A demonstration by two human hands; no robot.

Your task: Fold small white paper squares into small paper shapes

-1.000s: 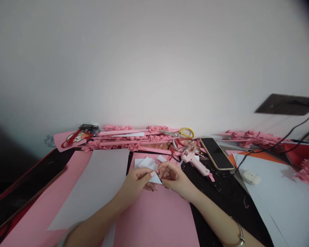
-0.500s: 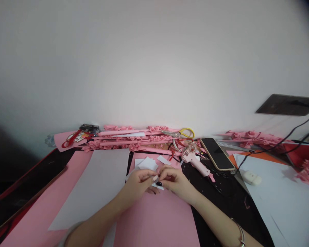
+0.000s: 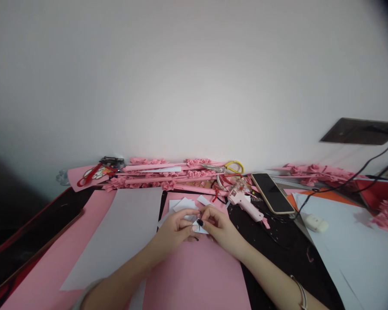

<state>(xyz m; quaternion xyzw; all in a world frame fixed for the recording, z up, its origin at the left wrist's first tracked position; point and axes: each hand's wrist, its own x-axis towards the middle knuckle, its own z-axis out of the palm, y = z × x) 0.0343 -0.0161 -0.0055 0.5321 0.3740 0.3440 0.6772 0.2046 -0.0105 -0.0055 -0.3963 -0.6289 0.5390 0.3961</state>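
My left hand (image 3: 177,228) and my right hand (image 3: 220,226) meet above a pink sheet (image 3: 197,275), fingers closed in pinches. Between them is a small white piece of paper (image 3: 203,229), gripped by both; the fingers cover part of it. My right thumb, with its dark nail, presses on its upper part, and the left thumb lies at its left edge. Just behind the hands, several white paper pieces (image 3: 184,204) lie loosely stacked on the pink sheet.
A pink glue gun (image 3: 247,206) and a phone (image 3: 273,193) lie to the right. Yellow-handled scissors (image 3: 234,167) rest on pink paper flower stems (image 3: 168,178) along the wall. A white sheet (image 3: 132,224) lies left; a white earbud case (image 3: 316,223) sits right.
The white paper piece has turned between my fingers and shows more of its face. My right thumb has moved up onto it, and my left fingers have shifted slightly.
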